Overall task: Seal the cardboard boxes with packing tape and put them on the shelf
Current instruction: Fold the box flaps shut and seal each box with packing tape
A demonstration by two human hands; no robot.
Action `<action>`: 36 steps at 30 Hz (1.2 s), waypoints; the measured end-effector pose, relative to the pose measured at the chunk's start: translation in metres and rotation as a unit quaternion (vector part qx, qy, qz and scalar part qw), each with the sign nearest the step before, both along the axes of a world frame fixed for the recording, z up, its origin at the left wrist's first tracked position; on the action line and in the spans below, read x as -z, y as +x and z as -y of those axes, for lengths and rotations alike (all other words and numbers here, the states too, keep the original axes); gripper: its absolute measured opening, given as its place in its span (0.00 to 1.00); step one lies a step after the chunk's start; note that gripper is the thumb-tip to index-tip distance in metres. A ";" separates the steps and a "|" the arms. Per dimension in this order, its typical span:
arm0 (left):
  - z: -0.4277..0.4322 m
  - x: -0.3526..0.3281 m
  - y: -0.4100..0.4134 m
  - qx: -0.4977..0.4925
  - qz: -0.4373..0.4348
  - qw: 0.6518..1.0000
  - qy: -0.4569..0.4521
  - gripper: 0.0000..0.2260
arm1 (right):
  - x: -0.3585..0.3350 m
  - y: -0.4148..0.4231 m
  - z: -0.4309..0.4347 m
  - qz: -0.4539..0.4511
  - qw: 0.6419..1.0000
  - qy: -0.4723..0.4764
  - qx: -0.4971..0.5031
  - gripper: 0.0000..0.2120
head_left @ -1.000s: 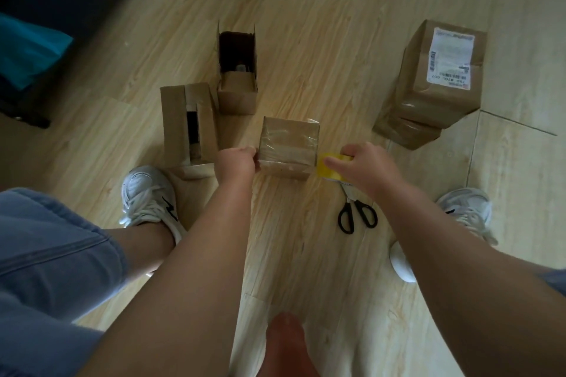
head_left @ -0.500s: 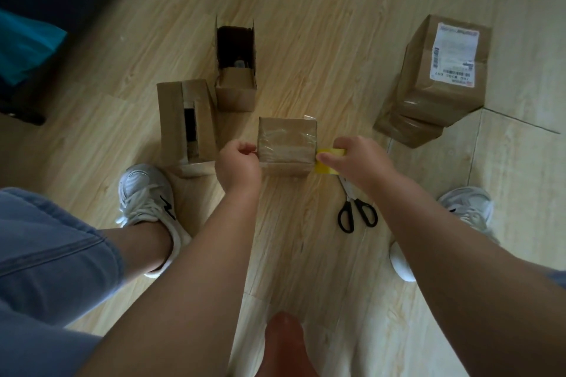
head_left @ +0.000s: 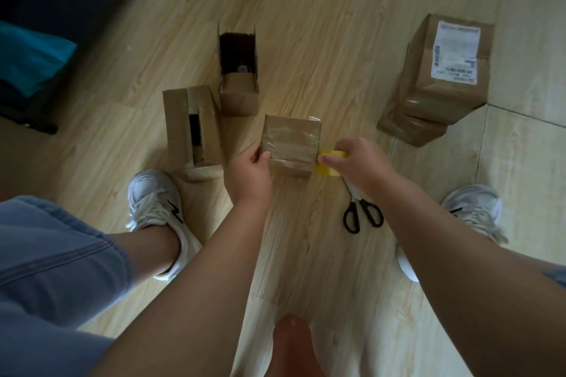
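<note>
Upper left of frame: dark furniture [head_left: 70,3] carrying pink and teal fabric. It is cut off by the frame edge and cannot be identified.
Left of centre: tall brown cardboard box with gaping flaps [head_left: 190,128], standing unsealed on the pale wood-pattern floor [head_left: 321,24]; judged to be awaiting tape.
Just beyond it: small open-topped brown cardboard box [head_left: 239,98]; its interior is dark and the contents are unreadable.
Left hand [head_left: 249,167]: fingers curled, pinching the near-left edge of the box in work, judged to steady it against the tape's pull.
Box in work: squat brown cardboard box [head_left: 291,141] at centre frame, on the floor, with glossy clear tape across its top.
Tape: yellow roll of packing tape [head_left: 329,164], touching the box's right side.
Right hand [head_left: 356,159]: closed round the roll and covering most of it.
Below right hand: black-handled scissors [head_left: 363,217], blades partly hidden by the wrist; judged kept near for cutting.
Right of frame: stacked sealed brown boxes [head_left: 444,86], with a white label on the top one.
Not determinable: the tape's free end. No shelf is in view.
</note>
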State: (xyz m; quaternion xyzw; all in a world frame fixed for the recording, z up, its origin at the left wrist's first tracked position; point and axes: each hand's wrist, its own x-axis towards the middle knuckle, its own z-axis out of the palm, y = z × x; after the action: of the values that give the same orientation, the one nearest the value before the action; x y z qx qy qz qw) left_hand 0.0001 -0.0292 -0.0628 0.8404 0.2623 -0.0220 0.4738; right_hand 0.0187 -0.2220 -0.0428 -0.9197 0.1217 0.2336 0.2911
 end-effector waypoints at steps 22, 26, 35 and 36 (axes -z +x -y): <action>-0.018 -0.001 0.013 0.373 0.190 0.857 0.302 0.07 | -0.011 -0.004 0.000 0.010 1.000 0.005 -0.011 0.12; -0.015 -0.001 0.020 0.429 0.194 0.793 0.387 0.10 | -0.012 -0.002 -0.001 0.004 1.000 -0.002 -0.012 0.12; 0.013 -0.005 0.014 0.409 0.150 0.866 0.245 0.05 | -0.009 -0.001 0.000 -0.004 0.999 0.034 0.006 0.11; 0.016 -0.004 0.014 0.415 0.152 0.862 0.248 0.05 | -0.008 -0.001 0.000 -0.005 0.999 0.035 0.007 0.11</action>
State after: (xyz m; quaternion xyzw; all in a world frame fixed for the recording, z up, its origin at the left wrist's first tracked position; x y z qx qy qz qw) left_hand 0.0138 -0.0454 -0.0585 0.9540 -0.1895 -0.0227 0.2313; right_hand 0.0177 -0.2223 -0.0344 -0.9069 0.1213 0.2402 0.3241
